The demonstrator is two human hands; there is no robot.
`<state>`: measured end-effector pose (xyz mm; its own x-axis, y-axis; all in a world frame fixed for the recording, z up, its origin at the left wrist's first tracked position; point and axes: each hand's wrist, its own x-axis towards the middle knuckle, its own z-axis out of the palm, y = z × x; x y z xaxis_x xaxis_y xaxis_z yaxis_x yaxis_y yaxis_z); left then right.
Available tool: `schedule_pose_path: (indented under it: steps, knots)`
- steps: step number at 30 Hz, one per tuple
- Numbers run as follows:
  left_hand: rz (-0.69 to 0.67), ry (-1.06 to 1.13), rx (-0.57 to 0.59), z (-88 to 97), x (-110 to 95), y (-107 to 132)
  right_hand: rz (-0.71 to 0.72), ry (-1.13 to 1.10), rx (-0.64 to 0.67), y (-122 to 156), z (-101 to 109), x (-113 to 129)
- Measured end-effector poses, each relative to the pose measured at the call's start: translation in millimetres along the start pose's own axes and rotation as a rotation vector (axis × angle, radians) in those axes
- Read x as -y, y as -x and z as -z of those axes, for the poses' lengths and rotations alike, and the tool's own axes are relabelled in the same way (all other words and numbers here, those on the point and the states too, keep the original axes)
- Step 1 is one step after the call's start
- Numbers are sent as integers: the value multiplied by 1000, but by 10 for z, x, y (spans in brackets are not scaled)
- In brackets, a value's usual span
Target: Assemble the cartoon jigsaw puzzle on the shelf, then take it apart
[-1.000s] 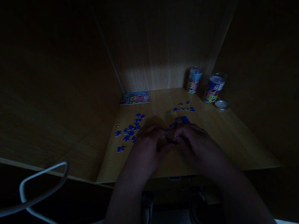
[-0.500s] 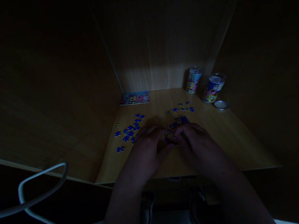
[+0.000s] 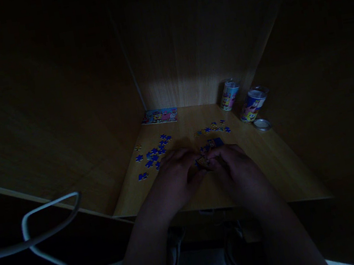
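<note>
Between my hands, low over the wooden desk (image 3: 183, 127), a few joined jigsaw puzzle pieces (image 3: 203, 161) are pinched at their edges. My left hand (image 3: 181, 170) grips them from the left with thumb and fingers. From the right, my right hand (image 3: 231, 162) has its fingertips closed on the same pieces. Just beyond my fingers lies a blue part of the puzzle (image 3: 216, 142), partly covered by my right hand. Loose blue puzzle pieces (image 3: 153, 151) are scattered left of my left hand. Dim light hides the fine detail.
Behind are more loose pieces (image 3: 213, 129). A finished puzzle picture (image 3: 160, 116) lies at the back left. Two printed cans, one at the back (image 3: 229, 95) and one nearer (image 3: 254, 104), stand right, with a round lid (image 3: 261, 124). A white cable (image 3: 49, 203) loops at left.
My right hand's fingers have shifted slightly around the pieces. My left hand stays nearly in place, and the loose pieces lie as before.
</note>
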<state>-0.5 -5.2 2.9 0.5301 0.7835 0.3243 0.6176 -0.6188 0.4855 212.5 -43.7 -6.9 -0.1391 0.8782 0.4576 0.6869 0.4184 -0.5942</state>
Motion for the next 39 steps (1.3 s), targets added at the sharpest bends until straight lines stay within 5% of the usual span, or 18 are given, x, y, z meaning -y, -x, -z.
schedule_pose_path:
  steps: [39]
  knots:
    - [-4, 12, 15, 14, -28, -13, 48, 201, 41, -11, -89, -113]
